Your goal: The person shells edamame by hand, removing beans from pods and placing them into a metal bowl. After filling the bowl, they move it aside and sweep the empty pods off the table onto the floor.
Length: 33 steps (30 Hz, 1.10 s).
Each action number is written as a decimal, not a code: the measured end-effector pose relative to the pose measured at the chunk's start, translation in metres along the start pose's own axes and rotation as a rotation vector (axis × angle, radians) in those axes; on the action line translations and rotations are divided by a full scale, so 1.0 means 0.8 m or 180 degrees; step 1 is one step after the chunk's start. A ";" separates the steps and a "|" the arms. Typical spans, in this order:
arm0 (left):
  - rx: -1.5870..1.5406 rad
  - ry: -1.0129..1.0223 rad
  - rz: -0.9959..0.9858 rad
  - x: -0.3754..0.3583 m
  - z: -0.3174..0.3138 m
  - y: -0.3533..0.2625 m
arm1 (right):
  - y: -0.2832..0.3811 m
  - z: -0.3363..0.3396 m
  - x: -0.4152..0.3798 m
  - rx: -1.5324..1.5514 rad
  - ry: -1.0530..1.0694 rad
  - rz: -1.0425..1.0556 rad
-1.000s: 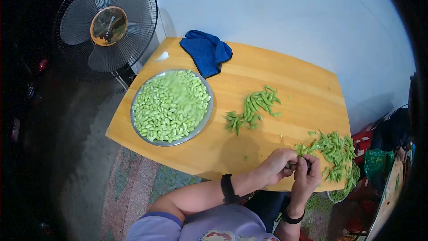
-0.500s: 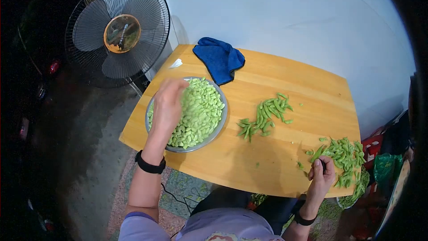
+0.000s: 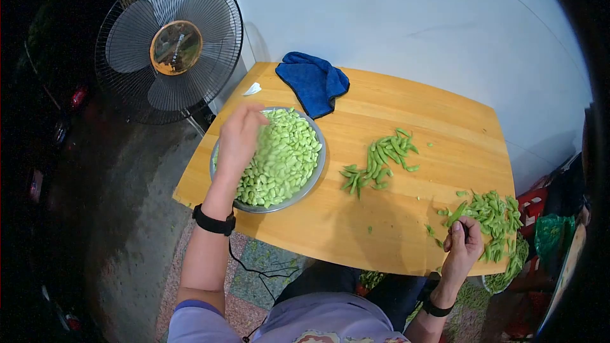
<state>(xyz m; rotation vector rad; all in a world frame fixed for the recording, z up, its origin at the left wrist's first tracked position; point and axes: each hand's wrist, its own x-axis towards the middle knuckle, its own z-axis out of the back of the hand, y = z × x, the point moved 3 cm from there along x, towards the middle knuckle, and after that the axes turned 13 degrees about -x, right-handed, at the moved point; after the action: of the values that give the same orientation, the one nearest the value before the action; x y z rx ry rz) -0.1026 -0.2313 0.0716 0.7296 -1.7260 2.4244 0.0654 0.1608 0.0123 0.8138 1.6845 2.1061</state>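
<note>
My left hand (image 3: pixel 240 136) hangs over the left side of a grey metal bowl (image 3: pixel 319 168), fingers curled together and slightly blurred; what they hold, if anything, is hidden. Shelled green beans (image 3: pixel 279 165) fill the bowl in a heap. At the table's right front, my right hand (image 3: pixel 462 248) is closed around a green bean pod (image 3: pixel 455 214), which sticks out past the fingertips. Something small and dark shows between its thumb and fingers, too little to name. Right beside this hand lies a pile of green pods (image 3: pixel 492 219).
A smaller group of pods (image 3: pixel 381 159) lies mid-table. A blue cloth (image 3: pixel 311 82) and a white scrap (image 3: pixel 252 89) are at the back of the wooden table (image 3: pixel 438 121). A fan (image 3: pixel 171 47) stands at the left; another container of green pods (image 3: pixel 502 276) sits below the right edge.
My left hand has shifted slightly, still above the bowl. My right hand has tilted a little, still with the pod, which now points further up. The view has moved slightly.
</note>
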 end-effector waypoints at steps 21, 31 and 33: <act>0.0259 0.0832 -0.1155 -0.013 -0.011 -0.036 | 0.003 0.006 -0.004 -0.0123 0.0062 0.0085; -0.1967 0.0065 -0.0273 -0.011 0.049 -0.021 | 0.007 0.012 -0.008 -0.0123 0.0095 0.0199; -0.1879 0.0300 -0.0180 -0.021 0.055 -0.015 | 0.009 0.012 -0.009 -0.0146 0.0058 0.0212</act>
<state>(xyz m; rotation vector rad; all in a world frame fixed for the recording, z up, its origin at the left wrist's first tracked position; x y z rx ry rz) -0.0696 -0.2634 0.0860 0.5589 -2.1758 1.7243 0.0776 0.1619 0.0188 0.8506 1.6333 2.1943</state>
